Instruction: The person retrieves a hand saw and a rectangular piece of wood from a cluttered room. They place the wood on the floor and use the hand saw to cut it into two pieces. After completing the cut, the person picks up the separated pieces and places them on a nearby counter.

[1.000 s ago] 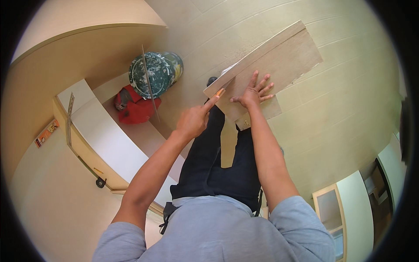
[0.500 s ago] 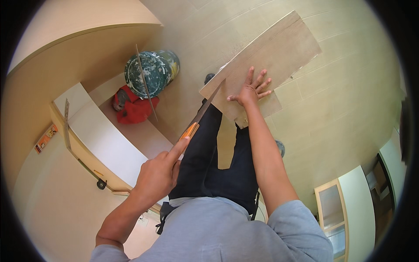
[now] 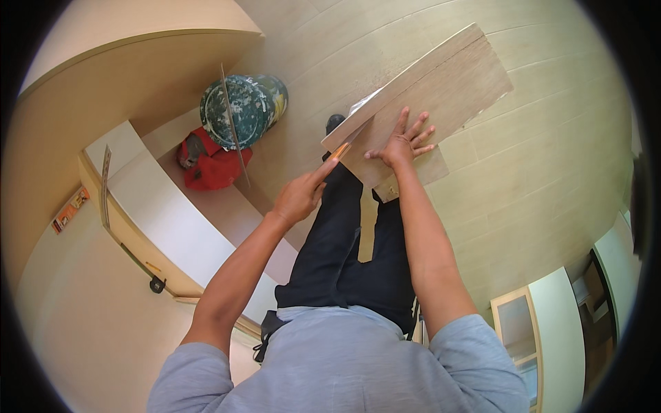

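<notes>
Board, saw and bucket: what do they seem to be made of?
Board: probably wood or plywood, matt, from its pale brown, faintly streaked face.
Saw: likely metal blade, being thin and grey; the orange handle could be plastic or painted wood.
Bucket: perhaps plastic, from its ringed, moulded look; dark green, with whitish spatters partly hiding its finish.
</notes>
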Demonstrator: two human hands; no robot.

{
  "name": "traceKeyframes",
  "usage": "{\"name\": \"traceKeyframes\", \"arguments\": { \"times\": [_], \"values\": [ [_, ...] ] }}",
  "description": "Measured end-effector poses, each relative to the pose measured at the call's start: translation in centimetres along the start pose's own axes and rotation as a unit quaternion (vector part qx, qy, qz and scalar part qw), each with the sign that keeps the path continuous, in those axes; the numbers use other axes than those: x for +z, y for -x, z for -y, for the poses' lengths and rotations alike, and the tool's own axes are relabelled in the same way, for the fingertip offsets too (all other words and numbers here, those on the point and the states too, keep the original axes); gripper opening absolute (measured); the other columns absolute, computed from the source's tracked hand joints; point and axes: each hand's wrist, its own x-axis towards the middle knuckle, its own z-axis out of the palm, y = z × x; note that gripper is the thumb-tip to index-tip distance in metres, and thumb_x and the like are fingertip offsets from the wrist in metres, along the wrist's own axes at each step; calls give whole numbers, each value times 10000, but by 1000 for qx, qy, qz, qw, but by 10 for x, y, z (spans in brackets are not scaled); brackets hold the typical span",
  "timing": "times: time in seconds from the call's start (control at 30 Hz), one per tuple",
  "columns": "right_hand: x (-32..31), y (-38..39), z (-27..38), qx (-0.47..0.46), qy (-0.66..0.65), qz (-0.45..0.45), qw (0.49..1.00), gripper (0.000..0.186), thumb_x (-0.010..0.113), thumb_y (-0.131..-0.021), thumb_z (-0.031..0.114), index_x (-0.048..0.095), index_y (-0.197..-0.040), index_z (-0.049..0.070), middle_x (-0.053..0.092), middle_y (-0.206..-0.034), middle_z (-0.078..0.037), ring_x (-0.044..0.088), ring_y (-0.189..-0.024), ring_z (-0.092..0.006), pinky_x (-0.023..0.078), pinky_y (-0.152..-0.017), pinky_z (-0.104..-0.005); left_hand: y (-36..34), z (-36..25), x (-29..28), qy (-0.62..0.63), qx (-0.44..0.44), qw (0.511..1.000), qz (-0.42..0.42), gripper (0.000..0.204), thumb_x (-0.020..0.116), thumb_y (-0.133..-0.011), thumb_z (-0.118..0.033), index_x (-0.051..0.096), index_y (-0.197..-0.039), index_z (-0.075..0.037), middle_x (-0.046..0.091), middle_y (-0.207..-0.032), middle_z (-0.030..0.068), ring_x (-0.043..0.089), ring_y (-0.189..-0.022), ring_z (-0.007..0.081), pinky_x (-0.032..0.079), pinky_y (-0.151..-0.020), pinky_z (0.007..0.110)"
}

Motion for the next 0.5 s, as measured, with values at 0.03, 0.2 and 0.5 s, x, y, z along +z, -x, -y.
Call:
{"name": "traceKeyframes", "arguments": {
  "times": [0.03, 0.2, 0.5],
  "values": [
    [0, 0, 1, 1, -1, 10, 1000, 1801, 1062, -488, 577, -231, -1720, 347, -386, -1747, -201, -337, -1579, -549, -79, -1201, -827, 8, -20, -17, -9, -15, 1000, 10, 728, 646, -1005, -55, 417, -1652, -298, 717, -1026, 203, 701, -926, 442, 555, -807, 552],
    [-2, 0, 0, 4, 3, 9, 1000, 1807, 1059, -489, 587, -242, -1717, 338, -393, -1739, -215, -348, -1572, -549, -77, -1204, -825, 74, -116, -115, -42, -165, 974, 152, 719, 634, -1006, -51, 410, -1663, -241, 710, -1015, 246, 696, -959, 467, 548, -830, 552],
    [3, 0, -5, -17, -30, -3, 999, 1818, 1070, -465, 563, -228, -1720, 351, -377, -1744, -225, -340, -1573, -558, -84, -1202, -827, 16, -21, -20, -58, -49, 997, 6, 726, 600, -984, -39, 449, -1639, -313, 717, -936, 195, 704, -837, 456, 551, -747, 569]
  ]
}}
